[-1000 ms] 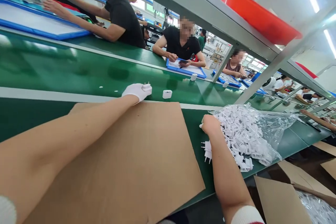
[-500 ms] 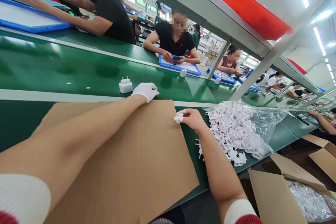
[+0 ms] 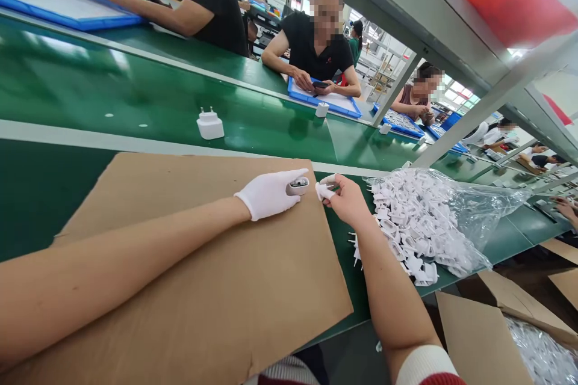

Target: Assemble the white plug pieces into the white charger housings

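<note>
My left hand (image 3: pixel 268 194), in a white glove, grips a white charger housing (image 3: pixel 298 185) whose open end faces right and shows metallic parts inside. Close to that opening, my right hand (image 3: pixel 345 195) pinches a small white plug cover (image 3: pixel 324 190) between thumb and fingers with white finger cots on them. A narrow gap separates the two pieces. Under both lies a flat cardboard sheet (image 3: pixel 217 289). To the right, many similar white plug covers (image 3: pixel 406 216) spill from a clear plastic bag (image 3: pixel 492 207).
A white charger (image 3: pixel 210 124) stands pins up on the green conveyor belt (image 3: pixel 167 108). A metal post (image 3: pixel 474 108) and overhead shelf cross the right side. An open carton (image 3: pixel 483 337) sits lower right. Co-workers sit across the line behind blue trays (image 3: pixel 325 96).
My left hand has come back from the belt's edge to the right over the cardboard, bringing the charger housing beside the plug cover. My right hand stays near the cardboard's edge. The view has shifted.
</note>
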`<state>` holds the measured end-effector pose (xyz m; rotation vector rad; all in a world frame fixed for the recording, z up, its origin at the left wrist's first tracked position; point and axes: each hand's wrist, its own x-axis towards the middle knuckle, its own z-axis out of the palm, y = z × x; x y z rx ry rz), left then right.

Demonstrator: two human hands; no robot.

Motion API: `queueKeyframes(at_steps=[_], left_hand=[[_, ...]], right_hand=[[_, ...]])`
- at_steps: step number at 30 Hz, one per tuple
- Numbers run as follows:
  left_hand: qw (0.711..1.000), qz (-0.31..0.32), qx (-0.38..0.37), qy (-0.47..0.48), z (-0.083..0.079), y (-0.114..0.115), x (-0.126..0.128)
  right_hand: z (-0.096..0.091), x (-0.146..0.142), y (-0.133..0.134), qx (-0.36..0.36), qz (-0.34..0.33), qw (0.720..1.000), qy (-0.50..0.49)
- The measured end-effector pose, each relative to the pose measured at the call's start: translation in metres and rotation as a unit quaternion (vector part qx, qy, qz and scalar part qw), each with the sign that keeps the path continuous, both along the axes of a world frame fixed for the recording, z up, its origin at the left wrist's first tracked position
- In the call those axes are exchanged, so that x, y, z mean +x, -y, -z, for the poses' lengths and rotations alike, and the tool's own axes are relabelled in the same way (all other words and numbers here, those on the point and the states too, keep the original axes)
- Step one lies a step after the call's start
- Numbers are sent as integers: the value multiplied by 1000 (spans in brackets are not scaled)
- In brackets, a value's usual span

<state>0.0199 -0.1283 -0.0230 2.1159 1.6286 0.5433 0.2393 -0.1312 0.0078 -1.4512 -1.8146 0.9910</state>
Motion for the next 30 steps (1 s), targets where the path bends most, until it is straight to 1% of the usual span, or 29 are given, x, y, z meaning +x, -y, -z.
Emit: queueKeyframes(at_steps=[2, 3, 5, 7, 10, 13, 16, 19, 22, 24, 27, 28, 30], left_hand=[[1000, 12, -2, 24, 1, 1, -3], [999, 24, 0, 35, 1, 1, -4], [998, 38, 10, 52, 2, 1, -7], [997, 44, 24, 59, 3, 2, -8], [995, 61, 33, 67, 4, 5, -8], [993, 73, 21, 85, 3, 9, -6], [992, 53, -8, 111, 2, 8, -7], [991, 30, -24, 129, 2, 3, -10], [990, 57, -33, 128, -1, -2, -11], [992, 49, -50, 105, -4, -4, -10], [997, -4, -55, 62, -9, -2, -5], [997, -16, -56, 55, -10, -2, -4], [996, -26, -61, 57, -9, 1, -1]], right_hand=[[5, -1, 0, 56, -4, 997, 58], [7, -1, 0, 71, -6, 994, 82], [11, -4, -1, 80, -9, 992, 102], [14, -7, -2, 93, -10, 992, 79], [18, -14, -3, 119, 3, 993, 10], [20, -19, -2, 87, 18, 995, -34], [21, -21, -2, 58, 23, 996, -68], [23, -21, -2, 28, -1, 995, -100], [24, -23, -1, 7, -37, 992, -122], [21, -24, 2, 39, -19, 992, -115], [14, -26, 8, 117, 37, 989, -88], [12, -27, 10, 135, 43, 986, -82], [8, -29, 15, 163, 31, 984, -67]])
